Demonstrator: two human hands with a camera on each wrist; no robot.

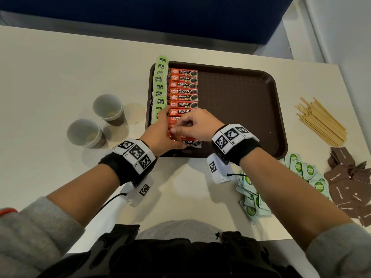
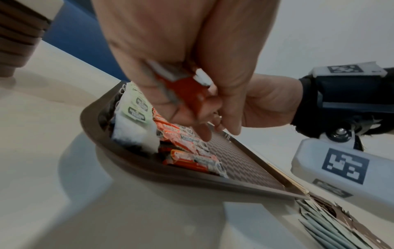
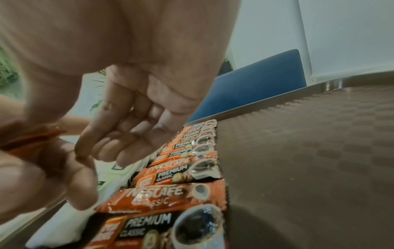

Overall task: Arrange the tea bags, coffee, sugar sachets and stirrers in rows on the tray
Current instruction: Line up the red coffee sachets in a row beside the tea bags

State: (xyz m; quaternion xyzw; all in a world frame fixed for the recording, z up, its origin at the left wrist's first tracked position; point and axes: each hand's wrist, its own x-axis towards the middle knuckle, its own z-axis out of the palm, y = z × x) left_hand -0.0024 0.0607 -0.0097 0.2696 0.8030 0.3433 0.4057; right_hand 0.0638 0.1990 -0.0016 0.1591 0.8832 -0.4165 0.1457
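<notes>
A brown tray (image 1: 241, 109) holds a column of green tea bags (image 1: 159, 85) along its left edge. Beside them lies a column of orange-red coffee sachets (image 1: 183, 87). Both hands meet over the near left corner of the tray. My left hand (image 1: 164, 129) grips a small bunch of red coffee sachets (image 1: 176, 135), which show red between its fingers (image 2: 187, 91) in the left wrist view. My right hand (image 1: 178, 127) pinches one of those sachets with thumb and forefinger, its other fingers (image 3: 127, 134) curled. The lowest sachets of the row (image 3: 170, 193) lie just beneath it.
Wooden stirrers (image 1: 321, 122) lie in a pile right of the tray. Green sugar sachets (image 1: 301, 169) and brown sugar sachets (image 1: 349, 181) are heaped near the right front. Two paper cups (image 1: 108, 109) (image 1: 85, 133) stand left of the tray. The tray's right part is bare.
</notes>
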